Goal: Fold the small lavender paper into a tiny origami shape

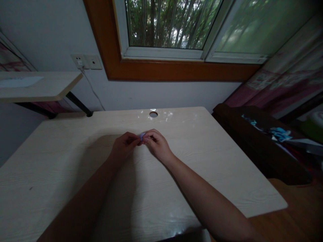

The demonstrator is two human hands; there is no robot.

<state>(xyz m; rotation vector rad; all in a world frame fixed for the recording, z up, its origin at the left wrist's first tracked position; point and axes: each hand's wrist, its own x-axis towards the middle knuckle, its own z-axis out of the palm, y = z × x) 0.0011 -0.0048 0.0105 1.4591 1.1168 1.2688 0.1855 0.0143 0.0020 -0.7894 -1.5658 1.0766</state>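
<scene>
Both hands meet over the middle of the pale wood-grain table (212,161). Between their fingertips is a small light-purple piece (142,135), mostly covered, so its kind cannot be made out. My left hand (124,144) pinches it from the left with thumb and index finger. From the right, my right hand (156,143) closes its curled fingers and thumb on the same piece. The hands nearly touch each other, just above or on the tabletop; which of the two is hard to tell.
A round cable hole (153,114) lies near the table's back edge. At the left, a raised shelf (55,85) stands on black legs. A white cord (92,88) runs from the wall socket (80,62) behind the table. Dark furniture (242,141) holding assorted items stands at the right.
</scene>
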